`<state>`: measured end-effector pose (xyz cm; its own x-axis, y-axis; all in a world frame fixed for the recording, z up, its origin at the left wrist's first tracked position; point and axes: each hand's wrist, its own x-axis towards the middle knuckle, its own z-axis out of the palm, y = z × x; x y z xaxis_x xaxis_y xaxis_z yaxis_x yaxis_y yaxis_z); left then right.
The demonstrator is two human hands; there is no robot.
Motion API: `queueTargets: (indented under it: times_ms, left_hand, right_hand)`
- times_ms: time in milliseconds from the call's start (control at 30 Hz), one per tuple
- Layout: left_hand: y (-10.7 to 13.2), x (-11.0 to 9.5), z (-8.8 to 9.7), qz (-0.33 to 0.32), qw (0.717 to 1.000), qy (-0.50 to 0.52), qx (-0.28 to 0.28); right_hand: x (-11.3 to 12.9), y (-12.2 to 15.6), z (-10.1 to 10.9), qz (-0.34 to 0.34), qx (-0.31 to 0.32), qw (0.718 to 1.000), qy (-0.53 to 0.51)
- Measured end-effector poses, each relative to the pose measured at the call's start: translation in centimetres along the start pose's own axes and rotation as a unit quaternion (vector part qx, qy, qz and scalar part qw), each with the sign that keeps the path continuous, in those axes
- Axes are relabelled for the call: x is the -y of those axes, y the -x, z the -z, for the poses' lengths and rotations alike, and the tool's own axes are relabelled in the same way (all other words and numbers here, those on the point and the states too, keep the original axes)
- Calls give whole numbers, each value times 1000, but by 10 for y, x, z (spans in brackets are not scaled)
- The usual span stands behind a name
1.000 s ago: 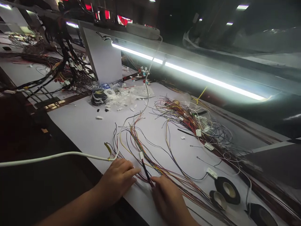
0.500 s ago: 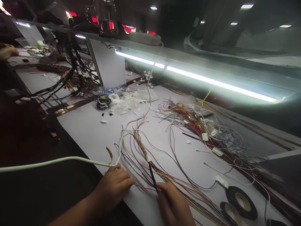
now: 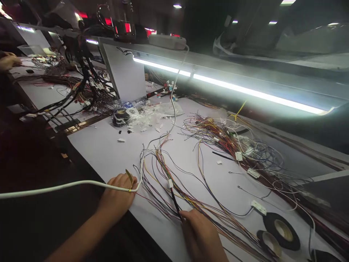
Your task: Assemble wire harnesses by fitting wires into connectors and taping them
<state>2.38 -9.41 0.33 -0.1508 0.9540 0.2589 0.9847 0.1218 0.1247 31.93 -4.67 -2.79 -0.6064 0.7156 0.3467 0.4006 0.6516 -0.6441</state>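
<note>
My right hand (image 3: 201,236) rests on the white bench near the front edge, fingers pinched on a black-taped wire bundle (image 3: 174,200) that ends in a small white connector (image 3: 170,183). Many thin coloured wires (image 3: 163,163) fan out from that bundle across the bench. My left hand (image 3: 117,196) lies at the bench's front edge under a thick white cable (image 3: 68,186), fingers curled, a thin red wire leading from it toward the bundle.
Two black tape rolls (image 3: 282,231) lie at the right. A tangle of wires with white connectors (image 3: 240,145) sits further back. Plastic bags of small parts (image 3: 144,114) lie by a tilted white panel (image 3: 127,74). A light bar (image 3: 245,92) runs along the back. Another person's hand (image 3: 7,61) shows far left.
My left hand has slid left and back toward the bench's edge, away from the bundle, ending under the white cable. My right hand stays on the black-taped bundle.
</note>
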Motion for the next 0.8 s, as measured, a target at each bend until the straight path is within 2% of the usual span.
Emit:
queueTargets:
  times_ms: [67, 200, 400, 500, 700, 800]
  left_hand:
    - [-7, 5, -2, 4, 1000, -11, -12]
    - [-12, 4, -13, -3, 1000, 9, 10]
    - [-10, 1, -25, -73, 996, 45, -4]
    - [-11, 1, -22, -117, 990, 72, -18]
    - [-10, 2, -4, -185, 974, 93, -89]
    - [-2, 1, 8, -211, 964, 138, -87]
  right_hand:
    - [0, 0, 0, -2, 1, 1000, -3]
    - [-1, 0, 0, 3, -6, 1000, -25]
    - [0, -2, 5, -2, 7, 999, -47]
    - [2, -4, 8, -10, 18, 998, -62]
    - [4, -6, 11, -26, 20, 997, -66]
    - [4, -6, 11, -27, 19, 998, -62]
